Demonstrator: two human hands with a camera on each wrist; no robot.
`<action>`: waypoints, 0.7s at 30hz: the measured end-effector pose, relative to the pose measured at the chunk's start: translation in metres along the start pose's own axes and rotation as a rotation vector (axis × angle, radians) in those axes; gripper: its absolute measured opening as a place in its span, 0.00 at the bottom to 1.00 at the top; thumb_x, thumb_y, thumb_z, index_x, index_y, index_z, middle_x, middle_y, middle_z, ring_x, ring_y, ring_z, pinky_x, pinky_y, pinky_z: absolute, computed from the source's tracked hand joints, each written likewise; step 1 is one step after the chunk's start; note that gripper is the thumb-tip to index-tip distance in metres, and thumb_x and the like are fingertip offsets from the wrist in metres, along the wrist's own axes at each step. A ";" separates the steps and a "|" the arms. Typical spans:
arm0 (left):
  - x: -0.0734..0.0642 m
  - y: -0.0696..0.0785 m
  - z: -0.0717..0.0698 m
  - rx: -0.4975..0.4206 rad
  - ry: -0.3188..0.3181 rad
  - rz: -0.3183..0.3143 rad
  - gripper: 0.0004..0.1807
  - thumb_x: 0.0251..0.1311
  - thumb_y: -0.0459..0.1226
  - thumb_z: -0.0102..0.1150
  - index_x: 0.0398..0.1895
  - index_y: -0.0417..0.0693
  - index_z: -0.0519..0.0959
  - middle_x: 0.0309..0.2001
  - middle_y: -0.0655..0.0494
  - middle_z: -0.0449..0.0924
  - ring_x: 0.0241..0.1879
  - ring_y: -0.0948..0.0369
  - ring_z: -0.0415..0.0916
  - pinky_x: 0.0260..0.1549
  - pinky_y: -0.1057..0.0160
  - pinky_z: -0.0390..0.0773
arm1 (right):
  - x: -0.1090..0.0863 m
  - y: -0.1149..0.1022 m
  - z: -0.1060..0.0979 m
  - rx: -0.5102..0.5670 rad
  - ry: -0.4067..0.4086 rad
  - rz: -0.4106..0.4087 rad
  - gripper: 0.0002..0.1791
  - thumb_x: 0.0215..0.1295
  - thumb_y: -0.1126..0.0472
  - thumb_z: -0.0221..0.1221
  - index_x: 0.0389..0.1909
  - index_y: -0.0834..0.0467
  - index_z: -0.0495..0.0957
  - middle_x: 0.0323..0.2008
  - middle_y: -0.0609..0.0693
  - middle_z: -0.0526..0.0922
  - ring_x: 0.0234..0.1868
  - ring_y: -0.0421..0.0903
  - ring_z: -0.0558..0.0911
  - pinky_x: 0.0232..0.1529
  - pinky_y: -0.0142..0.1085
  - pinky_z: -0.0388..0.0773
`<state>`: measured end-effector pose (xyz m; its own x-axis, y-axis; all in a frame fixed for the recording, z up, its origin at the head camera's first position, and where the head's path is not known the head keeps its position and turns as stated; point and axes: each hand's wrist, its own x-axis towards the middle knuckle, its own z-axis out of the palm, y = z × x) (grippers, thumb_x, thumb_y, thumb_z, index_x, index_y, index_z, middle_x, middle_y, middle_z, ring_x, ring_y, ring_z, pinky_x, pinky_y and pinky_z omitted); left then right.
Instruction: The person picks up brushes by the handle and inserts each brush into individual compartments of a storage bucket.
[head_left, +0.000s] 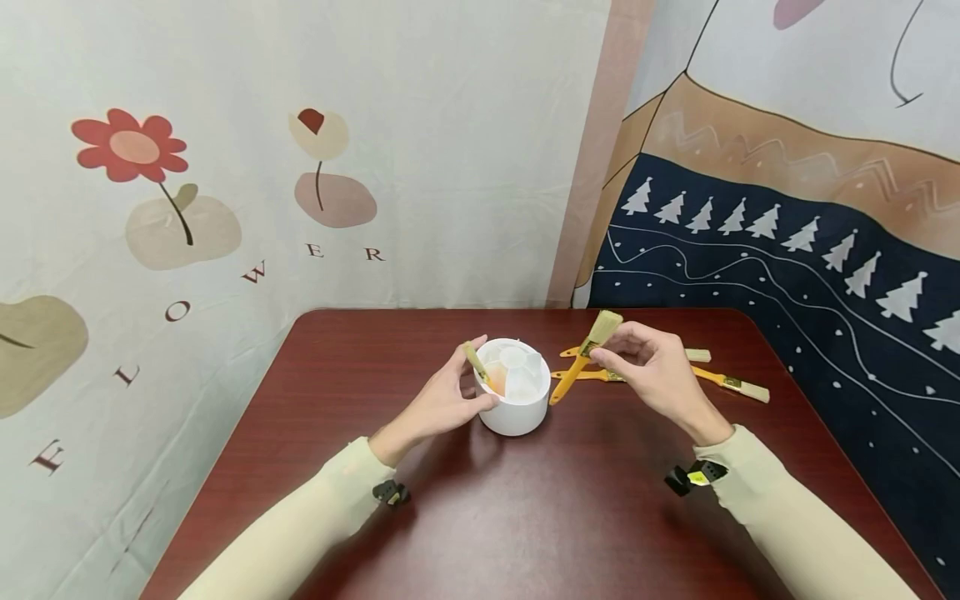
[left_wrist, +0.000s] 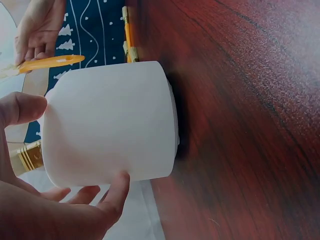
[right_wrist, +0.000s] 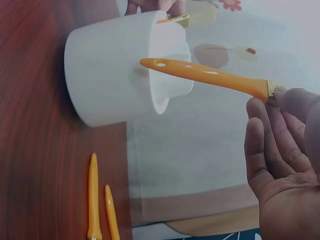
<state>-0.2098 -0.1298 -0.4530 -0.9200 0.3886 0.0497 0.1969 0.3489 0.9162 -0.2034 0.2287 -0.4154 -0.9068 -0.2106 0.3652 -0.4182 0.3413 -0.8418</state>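
Observation:
A white round container (head_left: 513, 417) with dividers inside stands on the table. My left hand (head_left: 448, 398) holds it from its left side, thumb near the rim and fingers spread around the wall. One paintbrush (head_left: 477, 363) leans inside, bristles up, its orange handle going down into a compartment. Just right of the container, my right hand (head_left: 656, 367) pinches another paintbrush (head_left: 576, 377) near its metal ferrule. That brush is tilted, bristles up and handle end low beside the container. In the right wrist view its handle (right_wrist: 210, 75) overlaps the container's rim.
More orange-handled paintbrushes (head_left: 738, 387) lie on the dark red wooden table (head_left: 480, 517), behind and right of my right hand, which partly hides them. A printed cloth (head_left: 465, 167) hangs behind the table, and a dark tree-patterned one (head_left: 750, 258) hangs along the right.

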 end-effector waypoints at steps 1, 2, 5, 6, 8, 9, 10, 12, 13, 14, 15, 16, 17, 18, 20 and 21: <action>-0.001 0.000 0.001 0.002 0.011 0.000 0.56 0.69 0.36 0.78 0.95 0.52 0.58 0.83 0.38 0.76 0.80 0.42 0.81 0.76 0.42 0.87 | 0.000 -0.002 0.001 0.006 0.000 0.000 0.09 0.76 0.65 0.77 0.52 0.59 0.90 0.46 0.52 0.96 0.42 0.39 0.96 0.50 0.29 0.95; -0.001 0.000 0.002 0.006 0.024 0.002 0.56 0.68 0.37 0.79 0.95 0.52 0.58 0.82 0.40 0.77 0.79 0.44 0.82 0.75 0.43 0.88 | 0.000 -0.004 0.001 0.010 0.002 -0.002 0.09 0.76 0.65 0.77 0.53 0.59 0.90 0.45 0.51 0.96 0.42 0.39 0.96 0.50 0.29 0.95; -0.004 0.000 0.006 0.019 0.074 0.014 0.56 0.66 0.38 0.83 0.93 0.49 0.60 0.81 0.41 0.79 0.77 0.45 0.84 0.75 0.43 0.88 | 0.000 -0.009 0.003 0.016 0.009 -0.007 0.11 0.76 0.66 0.77 0.54 0.59 0.90 0.45 0.46 0.95 0.42 0.39 0.96 0.51 0.29 0.95; -0.005 0.000 0.007 0.029 0.095 0.015 0.57 0.65 0.38 0.84 0.93 0.49 0.61 0.80 0.42 0.80 0.76 0.46 0.85 0.74 0.43 0.89 | 0.001 -0.011 0.003 0.020 0.013 -0.009 0.11 0.75 0.66 0.77 0.54 0.60 0.91 0.45 0.46 0.95 0.42 0.39 0.96 0.51 0.29 0.95; -0.007 0.000 0.010 0.049 0.132 0.015 0.57 0.63 0.40 0.86 0.91 0.48 0.62 0.80 0.44 0.80 0.75 0.47 0.86 0.73 0.44 0.89 | 0.001 -0.014 0.005 0.023 0.021 -0.014 0.12 0.75 0.66 0.78 0.55 0.60 0.91 0.46 0.45 0.96 0.43 0.39 0.96 0.52 0.29 0.95; -0.008 0.000 0.012 0.055 0.148 0.016 0.57 0.63 0.40 0.87 0.91 0.47 0.63 0.80 0.44 0.79 0.75 0.46 0.85 0.73 0.43 0.89 | 0.001 -0.016 0.006 0.027 0.026 -0.015 0.12 0.75 0.67 0.78 0.56 0.60 0.91 0.46 0.45 0.96 0.43 0.39 0.96 0.52 0.29 0.95; -0.009 0.001 0.013 0.061 0.165 0.017 0.57 0.62 0.41 0.87 0.90 0.46 0.63 0.82 0.45 0.77 0.76 0.46 0.84 0.72 0.43 0.90 | 0.001 -0.017 0.008 0.030 0.031 -0.018 0.13 0.74 0.67 0.78 0.56 0.60 0.91 0.46 0.46 0.96 0.43 0.39 0.96 0.52 0.29 0.95; -0.011 0.001 0.015 0.074 0.192 0.008 0.56 0.61 0.43 0.88 0.89 0.47 0.64 0.83 0.48 0.75 0.77 0.47 0.82 0.71 0.43 0.90 | 0.002 -0.020 0.010 0.032 0.043 -0.028 0.13 0.74 0.67 0.79 0.56 0.61 0.91 0.46 0.48 0.96 0.43 0.39 0.96 0.51 0.29 0.95; -0.012 0.002 0.016 0.079 0.203 0.012 0.56 0.61 0.44 0.88 0.88 0.46 0.64 0.84 0.48 0.74 0.79 0.47 0.80 0.70 0.42 0.91 | 0.002 -0.022 0.012 0.031 0.048 -0.033 0.13 0.73 0.67 0.79 0.55 0.61 0.91 0.46 0.50 0.96 0.42 0.40 0.96 0.51 0.29 0.95; -0.012 0.002 0.017 0.084 0.213 0.014 0.55 0.61 0.44 0.89 0.87 0.45 0.65 0.84 0.48 0.73 0.80 0.47 0.78 0.70 0.42 0.91 | 0.002 -0.023 0.013 0.031 0.054 -0.038 0.13 0.73 0.68 0.79 0.54 0.61 0.91 0.46 0.52 0.96 0.42 0.40 0.96 0.50 0.29 0.95; -0.013 0.003 0.018 0.088 0.222 0.015 0.55 0.61 0.45 0.89 0.86 0.45 0.65 0.84 0.48 0.72 0.80 0.46 0.78 0.70 0.41 0.91 | 0.002 -0.024 0.015 0.032 0.058 -0.043 0.13 0.72 0.68 0.79 0.54 0.61 0.91 0.46 0.54 0.96 0.42 0.40 0.95 0.50 0.28 0.95; -0.013 0.003 0.019 0.093 0.230 0.017 0.54 0.61 0.45 0.89 0.85 0.45 0.65 0.84 0.48 0.72 0.80 0.46 0.78 0.69 0.41 0.91 | 0.003 -0.025 0.016 0.031 0.061 -0.049 0.13 0.72 0.68 0.79 0.54 0.60 0.91 0.46 0.55 0.96 0.42 0.40 0.95 0.50 0.28 0.95; -0.014 0.003 0.020 0.098 0.238 0.018 0.54 0.61 0.45 0.89 0.84 0.44 0.66 0.84 0.47 0.73 0.80 0.45 0.78 0.68 0.41 0.92 | 0.003 -0.026 0.018 0.034 0.062 -0.055 0.13 0.72 0.68 0.79 0.53 0.60 0.91 0.46 0.57 0.96 0.42 0.40 0.95 0.50 0.28 0.95; -0.014 0.004 0.021 0.100 0.243 0.018 0.53 0.61 0.45 0.89 0.83 0.44 0.66 0.83 0.46 0.73 0.80 0.44 0.78 0.68 0.40 0.92 | 0.003 -0.027 0.019 0.039 0.063 -0.059 0.13 0.72 0.69 0.79 0.53 0.60 0.91 0.47 0.59 0.96 0.42 0.39 0.95 0.50 0.29 0.95; -0.015 0.003 0.022 0.104 0.250 0.017 0.52 0.61 0.45 0.89 0.82 0.45 0.66 0.83 0.45 0.73 0.80 0.44 0.78 0.67 0.41 0.92 | 0.004 -0.028 0.022 0.043 0.062 -0.064 0.14 0.71 0.69 0.79 0.54 0.60 0.91 0.48 0.60 0.96 0.43 0.38 0.95 0.51 0.29 0.95; -0.015 0.003 0.022 0.105 0.253 0.014 0.52 0.61 0.45 0.89 0.82 0.45 0.66 0.83 0.45 0.72 0.79 0.44 0.78 0.67 0.41 0.93 | 0.005 -0.028 0.023 0.044 0.060 -0.067 0.14 0.71 0.69 0.80 0.54 0.60 0.91 0.48 0.61 0.96 0.43 0.38 0.95 0.52 0.29 0.95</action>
<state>-0.1880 -0.1153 -0.4597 -0.9697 0.1734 0.1722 0.2324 0.4361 0.8693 -0.1948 0.1973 -0.3994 -0.8789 -0.1760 0.4433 -0.4766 0.2870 -0.8309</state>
